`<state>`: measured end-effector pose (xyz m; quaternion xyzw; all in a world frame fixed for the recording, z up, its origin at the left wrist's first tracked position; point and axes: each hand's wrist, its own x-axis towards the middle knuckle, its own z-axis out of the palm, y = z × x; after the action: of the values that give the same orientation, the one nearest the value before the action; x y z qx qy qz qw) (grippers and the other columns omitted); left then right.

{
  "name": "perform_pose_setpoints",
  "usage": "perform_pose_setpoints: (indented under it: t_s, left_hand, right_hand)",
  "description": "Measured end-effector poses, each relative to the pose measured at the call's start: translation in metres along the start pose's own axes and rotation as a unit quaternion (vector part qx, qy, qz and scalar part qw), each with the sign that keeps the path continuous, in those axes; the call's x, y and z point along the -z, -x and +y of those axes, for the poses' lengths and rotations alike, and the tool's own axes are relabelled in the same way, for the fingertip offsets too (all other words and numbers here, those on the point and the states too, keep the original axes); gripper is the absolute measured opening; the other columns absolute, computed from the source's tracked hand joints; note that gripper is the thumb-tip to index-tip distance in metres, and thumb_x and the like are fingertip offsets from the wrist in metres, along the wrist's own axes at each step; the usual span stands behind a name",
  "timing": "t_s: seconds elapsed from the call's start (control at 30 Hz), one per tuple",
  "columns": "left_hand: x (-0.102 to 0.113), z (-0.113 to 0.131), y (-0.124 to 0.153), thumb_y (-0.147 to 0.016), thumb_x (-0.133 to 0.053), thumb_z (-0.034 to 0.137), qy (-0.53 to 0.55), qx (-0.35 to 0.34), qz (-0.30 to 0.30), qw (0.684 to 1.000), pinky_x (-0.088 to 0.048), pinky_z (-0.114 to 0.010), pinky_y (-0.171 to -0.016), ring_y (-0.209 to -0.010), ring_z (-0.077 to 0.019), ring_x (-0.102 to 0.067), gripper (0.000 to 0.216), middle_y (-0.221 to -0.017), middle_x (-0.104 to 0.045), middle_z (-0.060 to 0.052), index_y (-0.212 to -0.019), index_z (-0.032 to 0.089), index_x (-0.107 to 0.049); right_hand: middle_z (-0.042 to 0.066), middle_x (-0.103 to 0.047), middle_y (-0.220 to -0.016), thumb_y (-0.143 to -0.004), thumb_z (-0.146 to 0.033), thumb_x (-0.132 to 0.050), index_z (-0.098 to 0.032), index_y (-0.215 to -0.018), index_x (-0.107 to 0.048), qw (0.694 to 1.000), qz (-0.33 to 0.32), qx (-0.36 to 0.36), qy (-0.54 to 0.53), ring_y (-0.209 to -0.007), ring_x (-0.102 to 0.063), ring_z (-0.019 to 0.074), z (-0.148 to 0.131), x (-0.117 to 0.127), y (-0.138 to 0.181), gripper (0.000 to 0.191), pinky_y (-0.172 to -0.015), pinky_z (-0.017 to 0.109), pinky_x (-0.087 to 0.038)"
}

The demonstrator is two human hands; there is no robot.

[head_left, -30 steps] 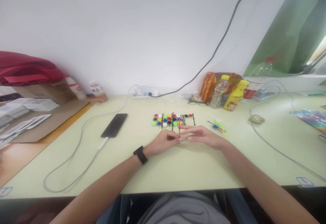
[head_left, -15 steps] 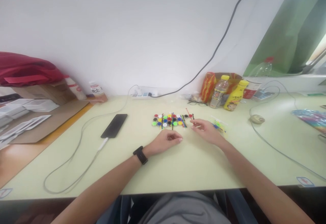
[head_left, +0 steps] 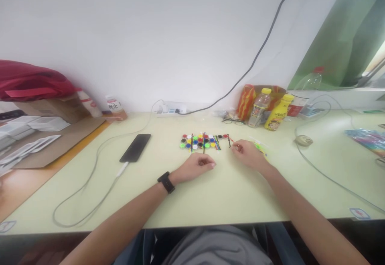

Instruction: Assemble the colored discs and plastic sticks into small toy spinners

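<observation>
My right hand (head_left: 248,152) pinches a thin red plastic stick (head_left: 231,139) between thumb and fingers. The stick's far end lies beside a black stick (head_left: 229,141) at the right end of a group of small coloured discs (head_left: 195,141). These discs are red, white, yellow, green, blue and black, in rows, with dark and coloured sticks (head_left: 217,143) laid across them. Below the discs, my left hand (head_left: 198,166) rests on the table, fingers loosely curled and thumb apart from them; nothing shows in it. Green and yellow pieces (head_left: 261,148) lie partly hidden behind my right hand.
A phone (head_left: 135,147) with a charging cable (head_left: 90,204) lies at left. Eyeglasses (head_left: 234,121), a clear bottle (head_left: 259,108) and a yellow bottle (head_left: 279,113) are at the back right. A mouse-shaped object (head_left: 303,140) sits further right. White trays (head_left: 49,124) are far left.
My right hand has drawn slightly right and toward me, and the red stick has come down with it to the black stick. My left hand has stayed put.
</observation>
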<state>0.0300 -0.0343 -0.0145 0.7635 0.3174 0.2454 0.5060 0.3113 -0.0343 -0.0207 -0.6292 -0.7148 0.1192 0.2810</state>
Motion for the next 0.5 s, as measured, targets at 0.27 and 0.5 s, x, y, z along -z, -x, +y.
perform_pose_setpoints:
  t_s: [0.27,0.5]
  left_hand:
    - [0.0003,0.0027,0.0002,-0.091,-0.07,0.047,-0.003,-0.008,-0.004,1.0,-0.052,-0.031,-0.078,-0.084,-0.0195,-0.068,0.032,-0.092,-0.076,-0.008,-0.096,0.017,-0.078]
    - [0.0,0.0021,0.0002,-0.091,-0.071,0.047,0.002,-0.005,0.0,1.0,-0.052,-0.031,-0.078,-0.083,-0.0191,-0.067,0.031,-0.092,-0.076,-0.008,-0.096,0.017,-0.077]
  right_hand:
    - [0.007,-0.07,-0.079,-0.088,-0.03,-0.054,-0.02,-0.076,-0.065,0.999,-0.008,0.029,0.015,-0.07,-0.06,0.0206,0.0015,0.001,-0.0015,0.019,-0.065,0.032,-0.039]
    - [0.002,-0.055,-0.057,-0.093,-0.044,-0.053,-0.023,-0.057,-0.043,0.999,0.011,-0.007,0.035,-0.056,-0.045,0.0166,0.0019,0.0029,0.0021,0.042,-0.056,0.032,-0.029]
